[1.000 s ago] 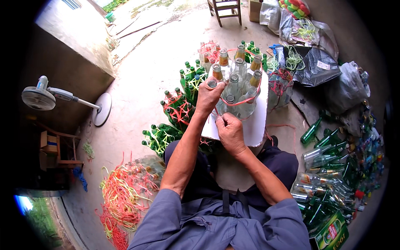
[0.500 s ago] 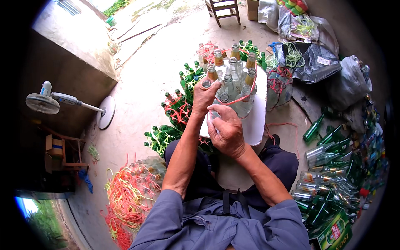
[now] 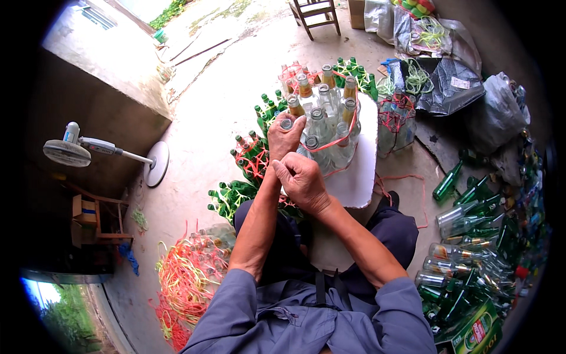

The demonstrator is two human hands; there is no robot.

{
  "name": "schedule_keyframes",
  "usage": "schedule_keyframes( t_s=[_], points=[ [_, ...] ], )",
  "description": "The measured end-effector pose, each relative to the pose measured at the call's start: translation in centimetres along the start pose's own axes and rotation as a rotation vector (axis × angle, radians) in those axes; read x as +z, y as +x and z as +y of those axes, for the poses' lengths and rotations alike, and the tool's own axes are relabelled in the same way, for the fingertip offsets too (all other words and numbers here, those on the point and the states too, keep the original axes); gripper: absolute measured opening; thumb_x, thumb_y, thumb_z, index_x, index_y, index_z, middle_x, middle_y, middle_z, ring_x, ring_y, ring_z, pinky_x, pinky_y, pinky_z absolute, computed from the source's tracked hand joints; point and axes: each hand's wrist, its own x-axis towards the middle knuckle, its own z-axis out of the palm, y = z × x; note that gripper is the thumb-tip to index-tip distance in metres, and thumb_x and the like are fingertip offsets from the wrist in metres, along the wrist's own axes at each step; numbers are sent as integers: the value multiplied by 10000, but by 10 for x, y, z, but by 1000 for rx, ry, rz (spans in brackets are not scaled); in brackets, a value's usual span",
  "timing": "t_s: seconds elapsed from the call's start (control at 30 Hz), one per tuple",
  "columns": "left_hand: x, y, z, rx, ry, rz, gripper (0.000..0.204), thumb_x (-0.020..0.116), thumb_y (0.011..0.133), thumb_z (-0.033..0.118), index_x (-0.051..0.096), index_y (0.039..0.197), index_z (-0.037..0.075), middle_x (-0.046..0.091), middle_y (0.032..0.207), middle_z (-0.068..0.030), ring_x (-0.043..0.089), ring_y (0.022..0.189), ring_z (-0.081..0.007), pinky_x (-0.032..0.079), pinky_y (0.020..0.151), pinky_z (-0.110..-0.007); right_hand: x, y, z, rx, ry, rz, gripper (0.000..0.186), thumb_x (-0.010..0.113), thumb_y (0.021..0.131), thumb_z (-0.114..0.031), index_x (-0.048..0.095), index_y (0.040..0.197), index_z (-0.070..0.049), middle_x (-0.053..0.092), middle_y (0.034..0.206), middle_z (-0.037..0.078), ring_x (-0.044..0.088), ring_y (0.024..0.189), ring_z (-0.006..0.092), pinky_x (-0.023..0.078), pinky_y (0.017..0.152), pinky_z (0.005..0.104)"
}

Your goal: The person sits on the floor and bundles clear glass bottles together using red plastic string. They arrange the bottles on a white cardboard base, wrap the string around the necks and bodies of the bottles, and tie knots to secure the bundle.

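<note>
My left hand grips a bottle at the near left of an upright cluster of clear glass bottles, some with yellowish neck labels. A red strap circles the cluster, which stands on a white board. My right hand is closed just below and to the right of my left hand, crossing the left wrist; what its fingers hold is hidden.
Bundles of strapped green bottles stand left of the board. Tangled red and yellow straps lie lower left. Loose bottles lie at the right, near sacks. A standing fan is at the left, a wooden chair at the top.
My right hand opened its fingers somewhat half a second ago, then curled them and moved left and down across my left wrist. My left hand still grips the bottle, shifted slightly left.
</note>
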Motion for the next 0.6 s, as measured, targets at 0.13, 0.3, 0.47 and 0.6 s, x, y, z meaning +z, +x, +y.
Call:
schedule_keyframes(
  t_s=[0.13,0.3,0.47,0.6],
  points=[
    [-2,-3,6,29,40,46,346,820,885,318,641,854,24,654,765,-78,614,733,-168,511,718,-333,1,-1,1,101,95,42,315,700,952,-96,548,710,37,555,663,169,556,595,305,457,581,410],
    [-8,-4,25,266,98,156,283,776,910,276,654,1004,38,533,1390,-228,547,1273,-335,486,1003,-449,-1,-1,-9,165,189,64,307,693,964,-101,575,722,46,577,664,149,537,582,217,455,574,386],
    [-5,12,39,502,232,20,328,785,882,291,645,1008,22,603,1354,-246,584,1247,-401,459,1050,-468,-1,-6,-7,267,225,68,325,694,977,-120,583,711,28,569,643,118,501,584,152,436,557,365],
    [2,24,38,411,175,-56,273,706,946,265,675,925,-6,668,1279,-230,647,1170,-361,486,1003,-412,-2,-9,-3,343,248,46,347,697,983,-134,576,695,16,555,616,95,476,581,120,422,543,359]
  ],
)
